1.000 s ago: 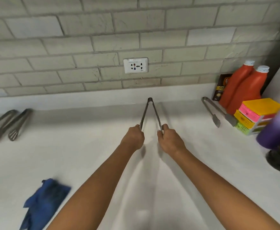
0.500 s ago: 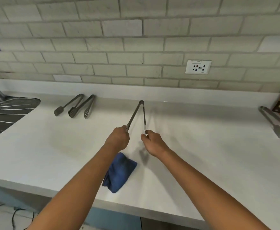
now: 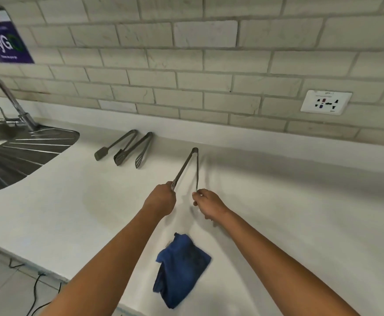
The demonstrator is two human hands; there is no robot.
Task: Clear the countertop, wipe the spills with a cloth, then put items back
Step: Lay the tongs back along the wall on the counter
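Observation:
A pair of metal tongs (image 3: 187, 167) is held above the white countertop (image 3: 289, 201), hinge end pointing at the wall. My left hand (image 3: 161, 198) grips the left arm of the tongs and my right hand (image 3: 208, 202) pinches the tip of the right arm. A crumpled blue cloth (image 3: 179, 266) lies on the counter near its front edge, between my forearms. Two more tongs (image 3: 127, 149) rest side by side by the backsplash, left of the held pair.
A steel sink with drainboard (image 3: 15, 151) and a tap (image 3: 6, 96) sit at the left. A wall socket (image 3: 325, 101) is on the tiled backsplash at right. A purple sign (image 3: 3, 42) hangs upper left. The counter's front edge runs diagonally at lower left, with cables on the floor below.
The view has swung left: the bottles and sponges at right left the frame and the sink came in. Both hands carried the tongs leftward, nearer the two lying tongs.

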